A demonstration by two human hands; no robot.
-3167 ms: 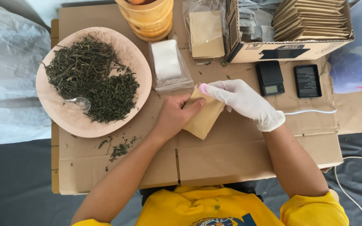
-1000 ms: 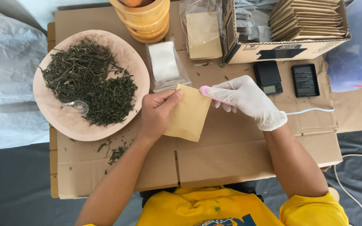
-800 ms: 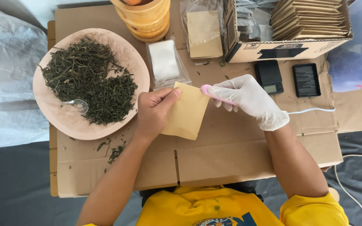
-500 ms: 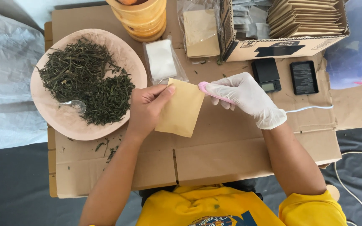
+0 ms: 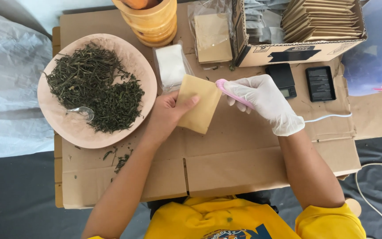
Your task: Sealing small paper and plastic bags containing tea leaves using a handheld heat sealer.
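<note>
A plate [image 5: 67,128] of dried herbs [image 5: 94,86] lies left of the pouch [image 5: 198,104]; two scales [image 5: 301,81] lie right.

Wooden plate [image 5: 58,121] of dried green herbs [image 5: 96,86] with spoon [image 5: 81,112], two black pocket scales [image 5: 320,83], cardboard box [image 5: 297,53] of pouches

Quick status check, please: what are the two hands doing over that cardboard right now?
Left hand bare, gripping flat tan paper pouch. Right hand in white glove, closed on slim pink corded tool, its tip at pouch's top edge. Nothing between them.
</note>
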